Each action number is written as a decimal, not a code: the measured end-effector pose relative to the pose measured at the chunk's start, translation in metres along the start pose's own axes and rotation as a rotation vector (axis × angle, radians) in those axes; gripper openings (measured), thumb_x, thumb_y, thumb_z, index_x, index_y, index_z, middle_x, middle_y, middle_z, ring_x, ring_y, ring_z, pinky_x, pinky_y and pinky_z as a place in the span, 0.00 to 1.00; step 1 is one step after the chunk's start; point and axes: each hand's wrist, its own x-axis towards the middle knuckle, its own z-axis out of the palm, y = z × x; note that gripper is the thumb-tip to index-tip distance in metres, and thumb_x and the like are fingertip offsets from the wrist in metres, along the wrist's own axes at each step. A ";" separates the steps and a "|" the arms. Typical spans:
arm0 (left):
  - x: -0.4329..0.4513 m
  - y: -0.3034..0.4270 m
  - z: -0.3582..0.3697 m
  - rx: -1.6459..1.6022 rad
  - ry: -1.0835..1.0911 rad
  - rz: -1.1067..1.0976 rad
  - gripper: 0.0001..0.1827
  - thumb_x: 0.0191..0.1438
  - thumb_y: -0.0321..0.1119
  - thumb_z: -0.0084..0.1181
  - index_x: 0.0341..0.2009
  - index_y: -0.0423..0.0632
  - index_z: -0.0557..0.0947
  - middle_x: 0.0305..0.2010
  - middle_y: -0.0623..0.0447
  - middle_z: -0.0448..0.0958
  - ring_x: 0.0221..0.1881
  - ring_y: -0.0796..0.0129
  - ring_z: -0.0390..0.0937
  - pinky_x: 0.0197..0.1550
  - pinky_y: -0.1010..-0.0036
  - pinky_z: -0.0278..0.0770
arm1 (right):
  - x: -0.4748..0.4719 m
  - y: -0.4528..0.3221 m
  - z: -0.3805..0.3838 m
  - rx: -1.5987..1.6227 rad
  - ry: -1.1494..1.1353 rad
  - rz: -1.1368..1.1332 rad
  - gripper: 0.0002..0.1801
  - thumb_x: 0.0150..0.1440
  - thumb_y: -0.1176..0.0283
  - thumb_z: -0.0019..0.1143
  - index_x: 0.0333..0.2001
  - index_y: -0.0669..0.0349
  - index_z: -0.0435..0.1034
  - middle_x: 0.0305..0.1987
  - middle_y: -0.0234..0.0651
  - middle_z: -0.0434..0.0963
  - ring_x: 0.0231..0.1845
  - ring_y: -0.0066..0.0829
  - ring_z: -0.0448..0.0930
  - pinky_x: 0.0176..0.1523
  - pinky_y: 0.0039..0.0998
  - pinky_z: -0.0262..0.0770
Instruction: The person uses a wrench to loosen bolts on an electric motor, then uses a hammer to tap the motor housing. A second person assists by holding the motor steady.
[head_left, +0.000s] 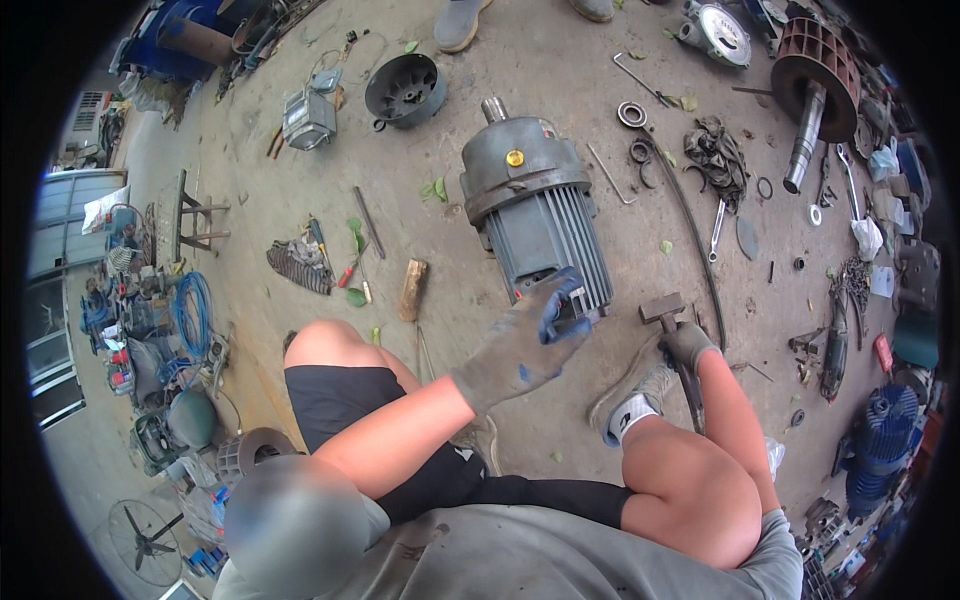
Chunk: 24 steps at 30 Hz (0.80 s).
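Note:
A grey geared electric motor (540, 217) lies on the concrete floor before me, its splined shaft pointing away and its finned end nearest me. My left hand (529, 337), in a grey and blue work glove, is at the near end of the motor, fingers spread and curved; whether it touches the housing cannot be told. My right hand (686, 346), also gloved, grips a hammer (661, 307) by the handle close under its steel head, beside my right shoe. A short piece of wood (412, 290) lies left of the motor.
Left are screwdrivers (349, 274), a metal bar (368, 223) and a rag (300, 266). Beyond lies a round fan cover (406, 90). Right are a bearing (632, 115), a hose (694, 217), a wrench (718, 231) and a rotor (814, 97). Another person's shoe (457, 24) is at the top.

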 end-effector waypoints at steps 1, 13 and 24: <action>0.002 0.001 -0.004 -0.037 0.017 -0.038 0.34 0.66 0.38 0.60 0.73 0.46 0.65 0.66 0.43 0.70 0.53 0.62 0.76 0.50 0.70 0.79 | 0.000 0.000 0.000 0.007 -0.008 0.000 0.23 0.55 0.58 0.61 0.40 0.72 0.82 0.36 0.55 0.86 0.39 0.48 0.88 0.47 0.41 0.81; 0.061 -0.036 -0.062 -0.218 0.257 -0.183 0.23 0.66 0.29 0.51 0.65 0.46 0.75 0.36 0.58 0.74 0.31 0.78 0.69 0.35 0.78 0.74 | -0.026 -0.018 -0.010 0.071 0.029 0.003 0.24 0.52 0.59 0.66 0.42 0.72 0.81 0.38 0.54 0.86 0.40 0.46 0.88 0.48 0.40 0.81; 0.057 -0.035 -0.061 -0.222 0.095 -0.244 0.26 0.62 0.29 0.49 0.66 0.46 0.74 0.36 0.57 0.72 0.30 0.76 0.70 0.34 0.76 0.73 | -0.026 -0.018 -0.009 0.073 0.046 -0.042 0.20 0.54 0.65 0.63 0.38 0.75 0.80 0.31 0.50 0.86 0.29 0.40 0.88 0.37 0.39 0.82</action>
